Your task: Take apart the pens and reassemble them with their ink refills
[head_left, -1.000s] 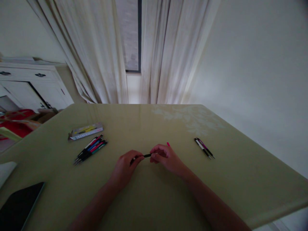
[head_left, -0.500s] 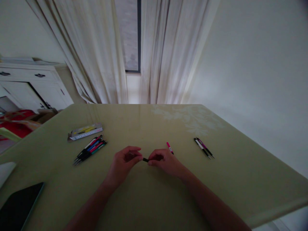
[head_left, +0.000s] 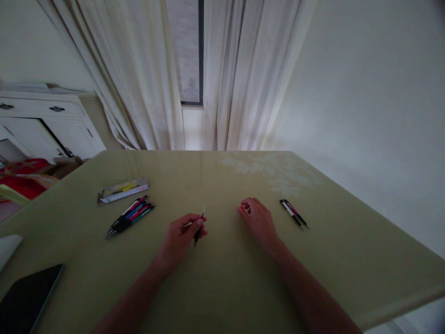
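My left hand pinches the black lower part of a pen between thumb and fingers. A thin pale refill sticks up out of its top, and the dark tip points down toward the table. To the right, my right hand rests at the tabletop with its fingers closed on a pink pen barrel. Only a small bit of that barrel shows; the fingers cover the rest. The two hands are apart, and so are the two pen parts.
Several pens lie in a bundle at the left, with a pen box behind them. Two more pens lie side by side on the right. A dark tablet-like slab is at the near left of the table.
My right hand has let go of the black pen part, moved right and closed on the pink barrel. In my left hand, the pen part has turned upright, exposing its refill.
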Demonstrator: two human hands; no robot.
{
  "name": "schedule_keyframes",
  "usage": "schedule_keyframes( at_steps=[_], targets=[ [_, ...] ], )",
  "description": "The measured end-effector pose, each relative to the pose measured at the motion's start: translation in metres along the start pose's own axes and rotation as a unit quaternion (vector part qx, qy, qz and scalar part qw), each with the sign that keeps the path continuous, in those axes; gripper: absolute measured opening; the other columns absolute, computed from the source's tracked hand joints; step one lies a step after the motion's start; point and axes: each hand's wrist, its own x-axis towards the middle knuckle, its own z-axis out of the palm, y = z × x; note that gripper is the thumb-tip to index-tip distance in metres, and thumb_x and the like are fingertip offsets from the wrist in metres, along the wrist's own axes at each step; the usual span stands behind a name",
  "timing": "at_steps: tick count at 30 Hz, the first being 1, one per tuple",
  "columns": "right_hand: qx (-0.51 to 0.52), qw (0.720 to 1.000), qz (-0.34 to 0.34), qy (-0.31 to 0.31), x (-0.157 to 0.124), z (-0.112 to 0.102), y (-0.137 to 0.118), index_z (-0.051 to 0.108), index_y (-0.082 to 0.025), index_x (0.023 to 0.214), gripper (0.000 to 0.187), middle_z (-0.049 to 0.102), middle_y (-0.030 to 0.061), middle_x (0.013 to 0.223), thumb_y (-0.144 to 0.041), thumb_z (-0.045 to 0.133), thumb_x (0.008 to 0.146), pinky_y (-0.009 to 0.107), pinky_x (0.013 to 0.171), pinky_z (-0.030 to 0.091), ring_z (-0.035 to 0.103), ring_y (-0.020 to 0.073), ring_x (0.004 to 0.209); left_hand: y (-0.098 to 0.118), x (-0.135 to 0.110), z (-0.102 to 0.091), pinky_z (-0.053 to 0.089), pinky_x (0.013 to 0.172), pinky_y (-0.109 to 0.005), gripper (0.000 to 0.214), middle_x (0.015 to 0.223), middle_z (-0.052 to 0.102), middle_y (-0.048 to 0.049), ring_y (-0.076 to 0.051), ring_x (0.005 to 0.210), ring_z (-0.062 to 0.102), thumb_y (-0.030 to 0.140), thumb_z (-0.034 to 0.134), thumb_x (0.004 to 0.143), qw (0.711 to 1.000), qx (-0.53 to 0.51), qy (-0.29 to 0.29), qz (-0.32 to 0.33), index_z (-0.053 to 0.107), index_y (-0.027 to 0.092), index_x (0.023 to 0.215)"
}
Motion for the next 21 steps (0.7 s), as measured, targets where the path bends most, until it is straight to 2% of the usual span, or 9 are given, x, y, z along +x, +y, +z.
schedule_keyframes(
  at_steps=[3, 6, 9, 13, 17, 21],
  targets=[
    [-0.062, 0.997, 0.024, -0.024, 0.004, 0.001, 0.018, 0.068, -0.017, 0.098, 0.011, 0.07, 0.0117, 0.1, -0.025, 0.069, 0.09, 0.034, 0.078, 0.048, 0.067, 0.0238, 0.086, -0.001, 0.001, -0.001, 0.055, 0.057, -0.025, 0.038, 0.077, 0.07, -0.0019, -0.014, 0.061, 0.069, 0.05, 0.076, 0.082, 1.0, 0.027, 0.0, 0.005, 0.076, 0.017, 0.101],
    [-0.041, 0.997, 0.01, -0.065, 0.004, 0.004, 0.021, 0.068, -0.017, 0.088, 0.004, 0.071, 0.0088, 0.091, -0.021, 0.068, 0.09, 0.034, 0.078, 0.047, 0.066, 0.0223, 0.085, -0.003, 0.0, -0.002, 0.051, 0.055, -0.023, 0.033, 0.068, 0.066, 0.0006, -0.013, 0.057, 0.064, 0.046, 0.073, 0.085, 0.997, 0.069, -0.02, 0.031, 0.075, 0.018, 0.102],
    [0.068, 0.992, -0.028, -0.103, 0.002, 0.005, 0.01, 0.068, -0.018, 0.089, 0.002, 0.073, 0.0066, 0.091, -0.019, 0.069, 0.09, 0.03, 0.077, 0.049, 0.067, 0.0195, 0.085, -0.004, -0.001, -0.002, 0.049, 0.056, -0.024, 0.028, 0.065, 0.064, 0.001, -0.014, 0.059, 0.062, 0.045, 0.068, 0.089, 0.99, 0.12, -0.034, 0.06, 0.074, 0.019, 0.096],
    [0.228, 0.959, -0.082, -0.143, -0.004, 0.003, -0.012, 0.068, -0.019, 0.099, 0.01, 0.076, 0.005, 0.094, -0.029, 0.067, 0.096, 0.026, 0.073, 0.051, 0.07, 0.0173, 0.085, -0.002, -0.004, -0.001, 0.049, 0.062, -0.026, 0.026, 0.077, 0.069, -0.0023, -0.016, 0.068, 0.063, 0.046, 0.062, 0.094, 0.969, 0.222, -0.037, 0.097, 0.071, 0.021, 0.093],
    [0.261, 0.945, -0.136, -0.142, -0.011, 0.0, -0.027, 0.07, -0.019, 0.097, 0.015, 0.074, 0.0043, 0.09, -0.034, 0.068, 0.096, 0.026, 0.073, 0.052, 0.068, 0.0166, 0.082, 0.0, -0.005, 0.001, 0.049, 0.066, -0.028, 0.023, 0.083, 0.07, -0.0026, -0.017, 0.072, 0.063, 0.042, 0.057, 0.098, 0.955, 0.271, -0.04, 0.113, 0.067, 0.022, 0.094],
    [0.255, 0.942, -0.167, -0.143, -0.013, 0.001, -0.029, 0.072, -0.02, 0.099, 0.017, 0.073, 0.0051, 0.093, -0.035, 0.067, 0.098, 0.028, 0.077, 0.052, 0.067, 0.0171, 0.084, 0.0, -0.006, 0.001, 0.049, 0.068, -0.029, 0.022, 0.086, 0.071, -0.0033, -0.019, 0.075, 0.065, 0.041, 0.056, 0.099, 0.951, 0.283, -0.051, 0.114, 0.066, 0.021, 0.095]
  ],
)
